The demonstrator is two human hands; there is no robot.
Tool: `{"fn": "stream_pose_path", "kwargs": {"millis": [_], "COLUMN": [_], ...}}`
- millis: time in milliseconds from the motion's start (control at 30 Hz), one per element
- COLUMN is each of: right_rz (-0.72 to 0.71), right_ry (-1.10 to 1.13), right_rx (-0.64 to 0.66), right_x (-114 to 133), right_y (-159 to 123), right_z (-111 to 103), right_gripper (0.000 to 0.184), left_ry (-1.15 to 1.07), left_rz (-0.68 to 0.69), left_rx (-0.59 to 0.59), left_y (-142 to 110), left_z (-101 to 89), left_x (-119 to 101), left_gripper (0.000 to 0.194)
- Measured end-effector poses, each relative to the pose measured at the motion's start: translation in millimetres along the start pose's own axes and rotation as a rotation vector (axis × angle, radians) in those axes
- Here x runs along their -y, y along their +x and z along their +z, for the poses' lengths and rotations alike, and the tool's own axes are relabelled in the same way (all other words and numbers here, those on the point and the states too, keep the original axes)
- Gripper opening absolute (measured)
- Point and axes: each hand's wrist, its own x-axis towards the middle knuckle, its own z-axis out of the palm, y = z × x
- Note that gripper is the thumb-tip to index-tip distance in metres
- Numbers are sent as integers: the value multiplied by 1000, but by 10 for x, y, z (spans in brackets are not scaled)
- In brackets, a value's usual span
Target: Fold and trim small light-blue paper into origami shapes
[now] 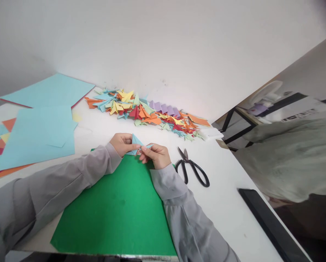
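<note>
Between my two hands is a small piece of folded light-blue paper [136, 140], raised over the far edge of a green board [119, 207]. My left hand [123, 144] pinches its left side between thumb and fingers. The right side is pinched by my right hand [156, 155], whose thumb lies close to the left thumb. Part of the paper is hidden behind my fingers. Right of my right hand, black-handled scissors [197, 171] lie on the white table with their blades slightly apart.
Along the wall runs a heap of small folded paper planes [143, 112] in many colours. Large blue sheets [45, 134] and coloured scraps [8, 125] lie at the left. A dark flat object [263, 218] lies at the right table edge. Beyond it is a bed-like surface with pale green fabric [285, 156].
</note>
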Motion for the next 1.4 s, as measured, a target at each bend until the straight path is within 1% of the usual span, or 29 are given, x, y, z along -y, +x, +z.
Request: {"fn": "stream_pose_path", "kwargs": {"millis": [133,200,400,567,767,900,1067,1200,1400], "right_rz": [20,13,-38,-78,-127,-77,-21,-9,-4], "right_ry": [18,20,1,-85,-120,-43,86,123,148], "right_rx": [-29,-44,-67,-56,-81,-117,-141,-129,-156], "right_x": [4,7,-27,-34,-30,-37,-25,-27,-22], "right_y": [11,12,17,8,-12,12,35,34,41], "right_z": [8,12,14,28,56,14,-11,-8,-46], "right_gripper": [43,46,43,44,39,38,40,43,36], "left_ry": [-15,-18,-3,15,26,46,88,109,110], "left_rz": [12,15,19,37,-6,-6,36,51,26], "left_rx": [-37,-43,-71,-109,-90,-67,-54,-37,-14], "left_y": [16,26,42,10,-32,-33,-14,-2,-21], "left_z": [3,2,-1,28,54,60,49,36,40], "left_x": [36,51,66,21,-52,-48,8,29,10], "left_gripper": [37,38,35,33,33,36,35,34,35]}}
